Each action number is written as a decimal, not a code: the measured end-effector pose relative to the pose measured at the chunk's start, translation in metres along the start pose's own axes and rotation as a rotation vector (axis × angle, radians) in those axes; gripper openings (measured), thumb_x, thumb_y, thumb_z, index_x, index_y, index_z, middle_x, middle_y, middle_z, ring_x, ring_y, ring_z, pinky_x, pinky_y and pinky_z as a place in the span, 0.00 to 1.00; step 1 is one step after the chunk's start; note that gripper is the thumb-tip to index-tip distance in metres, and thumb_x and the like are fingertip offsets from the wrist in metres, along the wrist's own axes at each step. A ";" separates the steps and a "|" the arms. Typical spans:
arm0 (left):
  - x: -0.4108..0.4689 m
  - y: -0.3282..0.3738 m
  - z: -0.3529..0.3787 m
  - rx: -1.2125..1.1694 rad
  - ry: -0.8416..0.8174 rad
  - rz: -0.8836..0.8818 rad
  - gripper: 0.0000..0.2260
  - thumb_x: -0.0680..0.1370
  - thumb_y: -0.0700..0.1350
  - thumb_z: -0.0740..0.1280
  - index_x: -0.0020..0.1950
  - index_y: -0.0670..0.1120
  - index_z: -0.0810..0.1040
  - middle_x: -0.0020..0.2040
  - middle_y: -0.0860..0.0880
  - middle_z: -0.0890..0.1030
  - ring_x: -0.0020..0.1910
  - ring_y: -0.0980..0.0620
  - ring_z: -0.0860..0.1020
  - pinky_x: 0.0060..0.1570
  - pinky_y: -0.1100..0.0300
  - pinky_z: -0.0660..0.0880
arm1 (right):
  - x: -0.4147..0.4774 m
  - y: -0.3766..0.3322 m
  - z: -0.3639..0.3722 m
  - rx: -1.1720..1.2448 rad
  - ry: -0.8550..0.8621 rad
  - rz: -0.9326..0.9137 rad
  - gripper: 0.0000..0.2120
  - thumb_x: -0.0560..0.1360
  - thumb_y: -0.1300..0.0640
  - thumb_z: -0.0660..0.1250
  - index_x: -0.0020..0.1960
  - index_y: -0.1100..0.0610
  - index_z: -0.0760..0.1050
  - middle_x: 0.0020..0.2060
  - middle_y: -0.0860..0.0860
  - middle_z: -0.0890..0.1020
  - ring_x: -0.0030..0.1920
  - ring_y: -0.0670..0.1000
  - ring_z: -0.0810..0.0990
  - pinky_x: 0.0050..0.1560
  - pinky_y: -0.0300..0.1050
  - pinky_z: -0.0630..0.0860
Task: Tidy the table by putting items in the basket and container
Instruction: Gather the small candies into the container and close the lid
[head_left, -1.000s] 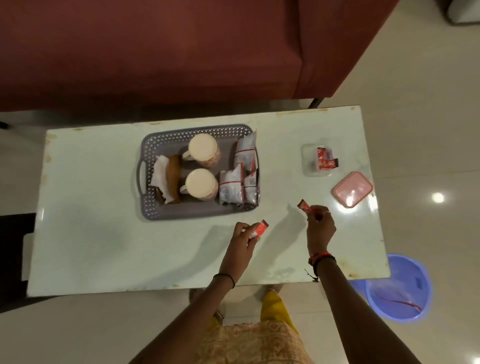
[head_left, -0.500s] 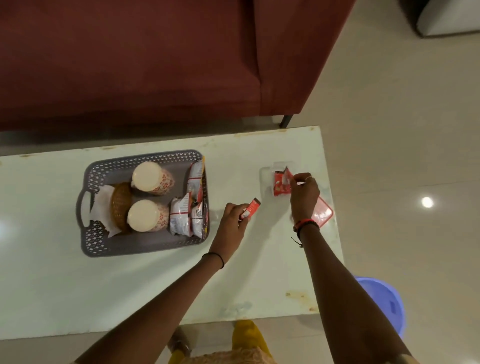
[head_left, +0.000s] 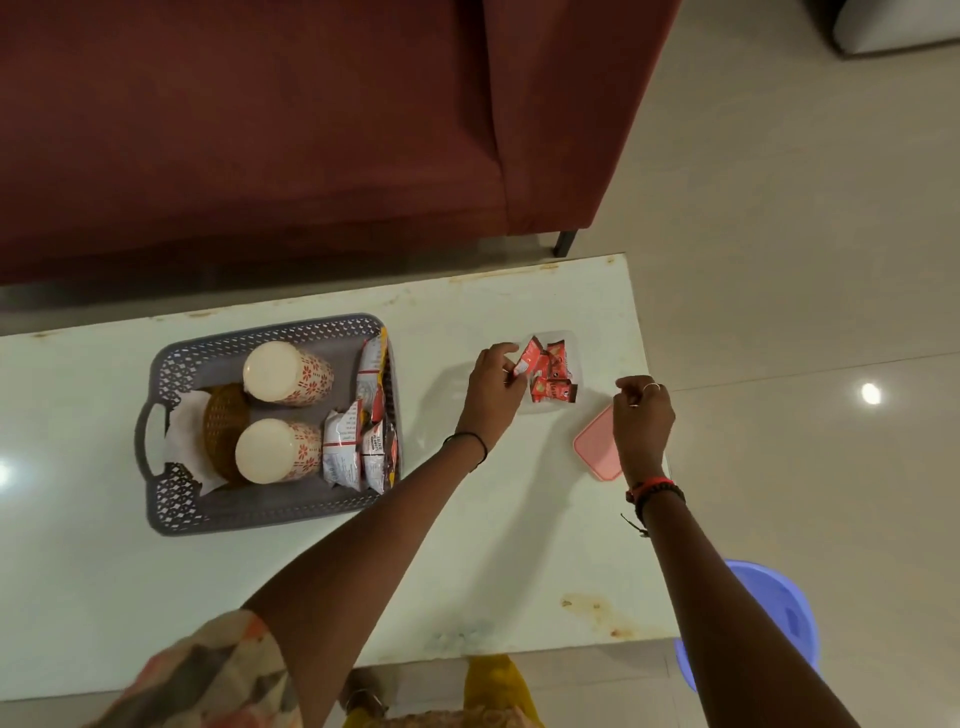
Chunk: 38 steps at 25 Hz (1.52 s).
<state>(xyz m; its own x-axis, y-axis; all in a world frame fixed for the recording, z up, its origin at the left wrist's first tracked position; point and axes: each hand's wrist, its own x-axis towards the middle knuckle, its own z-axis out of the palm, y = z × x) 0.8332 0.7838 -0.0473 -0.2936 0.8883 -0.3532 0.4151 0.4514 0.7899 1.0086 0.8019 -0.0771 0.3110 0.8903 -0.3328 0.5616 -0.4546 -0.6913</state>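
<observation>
A clear plastic container (head_left: 575, 347) sits on the pale table (head_left: 467, 545) and holds several red sachets (head_left: 551, 385). My left hand (head_left: 493, 387) pinches one red sachet (head_left: 523, 362) at the container's left rim. My right hand (head_left: 644, 418) hovers to the container's right with curled fingers and nothing visible in it, over the pink lid (head_left: 597, 449). A grey perforated basket (head_left: 171, 374) at the left holds two patterned cups, a wicker holder with a napkin, and several snack packets.
A dark red sofa (head_left: 311, 130) runs along the table's far side. A blue plastic bin (head_left: 779, 613) stands on the floor beyond the table's right front corner. The table's right edge lies just past the pink lid.
My right hand released its sachet into the container and drew back to the right. My left hand carried its sachet rightwards to the container. The camera view shifted right.
</observation>
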 end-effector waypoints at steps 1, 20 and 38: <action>0.005 0.002 0.004 -0.012 -0.010 -0.020 0.16 0.76 0.39 0.65 0.63 0.41 0.71 0.54 0.38 0.77 0.50 0.45 0.77 0.54 0.54 0.76 | 0.001 0.003 -0.005 -0.053 -0.044 -0.016 0.14 0.72 0.71 0.59 0.54 0.64 0.78 0.53 0.62 0.78 0.54 0.59 0.77 0.49 0.36 0.67; 0.005 -0.014 0.030 -0.004 -0.098 -0.282 0.15 0.77 0.39 0.64 0.62 0.38 0.70 0.55 0.36 0.79 0.57 0.40 0.76 0.57 0.48 0.73 | 0.010 0.022 -0.026 -1.106 -0.510 -0.747 0.30 0.73 0.67 0.65 0.72 0.57 0.61 0.69 0.60 0.66 0.70 0.60 0.63 0.71 0.52 0.64; -0.087 -0.050 0.029 -0.030 -0.162 -0.314 0.13 0.78 0.40 0.63 0.62 0.39 0.70 0.56 0.37 0.78 0.54 0.42 0.78 0.47 0.57 0.74 | -0.053 -0.017 -0.065 -0.544 -0.207 -0.255 0.11 0.74 0.68 0.59 0.52 0.61 0.76 0.45 0.57 0.79 0.41 0.58 0.78 0.35 0.43 0.69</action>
<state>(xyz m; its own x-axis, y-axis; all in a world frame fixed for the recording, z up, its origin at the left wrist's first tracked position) 0.8633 0.6863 -0.0704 -0.2615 0.7094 -0.6545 0.3004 0.7043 0.6432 1.0325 0.7604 -0.0063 -0.0083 0.9346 -0.3555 0.9246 -0.1283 -0.3588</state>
